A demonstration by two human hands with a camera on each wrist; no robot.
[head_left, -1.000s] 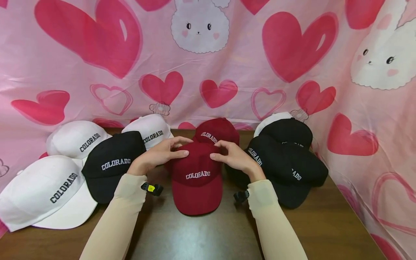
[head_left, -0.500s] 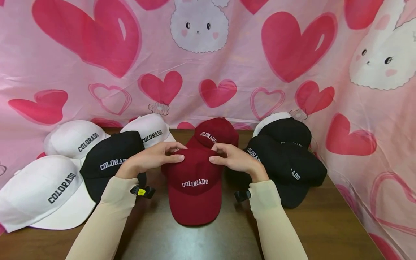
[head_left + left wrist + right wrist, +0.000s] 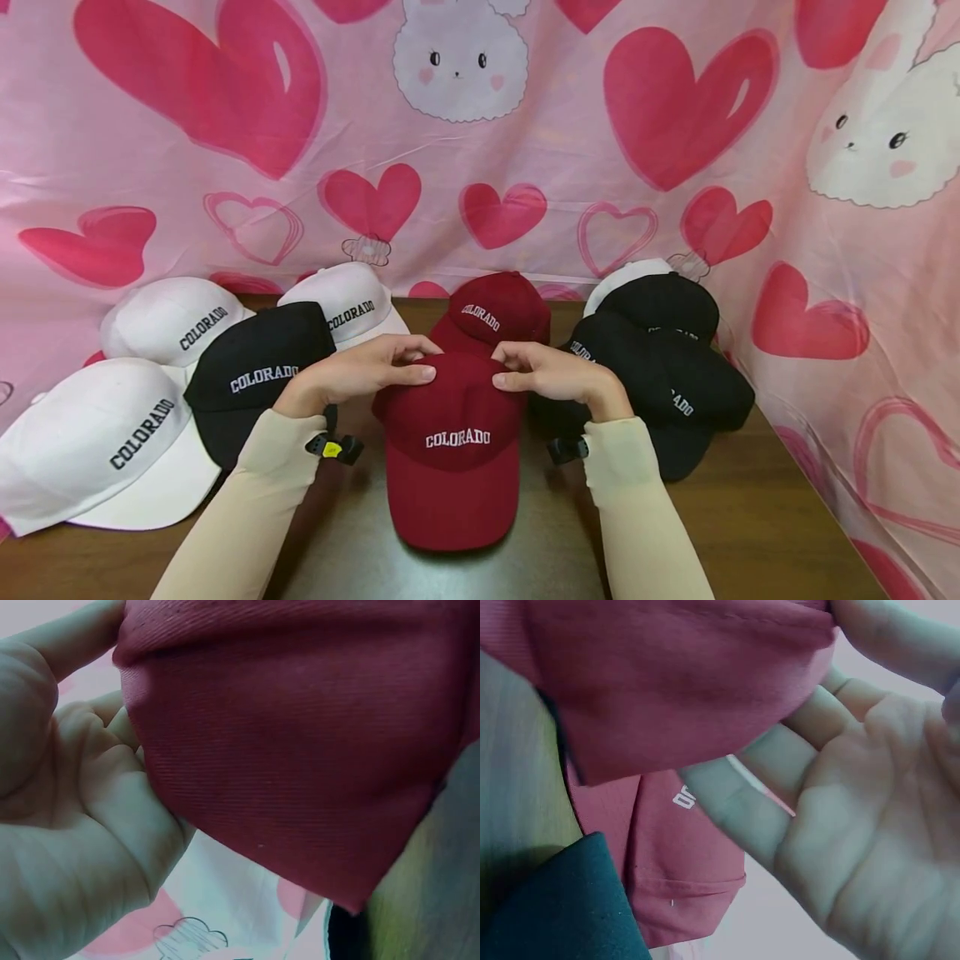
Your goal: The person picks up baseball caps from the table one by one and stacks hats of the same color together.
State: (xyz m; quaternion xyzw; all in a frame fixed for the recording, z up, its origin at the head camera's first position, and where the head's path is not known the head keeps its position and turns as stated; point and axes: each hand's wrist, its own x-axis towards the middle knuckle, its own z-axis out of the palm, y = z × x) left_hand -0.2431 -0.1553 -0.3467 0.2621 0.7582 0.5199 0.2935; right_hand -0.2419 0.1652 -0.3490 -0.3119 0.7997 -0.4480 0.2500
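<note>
A dark red baseball cap point(image 3: 453, 467) with white COLORADO lettering is at the middle front in the head view, brim toward me. My left hand point(image 3: 360, 375) pinches the left side of its crown, thumb on the near face and fingers behind. On the other side my right hand point(image 3: 562, 379) pinches the crown the same way. Both wrist views show the red cloth, with the left thumb point(image 3: 82, 637) and the right thumb point(image 3: 900, 641) at its edge. A second red cap point(image 3: 498, 308) lies just behind, and its lettering partly shows in the right wrist view.
White caps point(image 3: 97, 442) and a black cap point(image 3: 258, 375) lie at the left, with another white cap point(image 3: 341, 300) behind. Several black caps point(image 3: 652, 375) overlap at the right, a white cap point(image 3: 626, 275) behind them. A pink heart-print cloth point(image 3: 457, 150) hangs behind the wooden table point(image 3: 765, 517).
Both hands have drawn the red cap toward me, away from the red cap behind, and it looks larger. The grip on both sides is kept. The other caps stay put.
</note>
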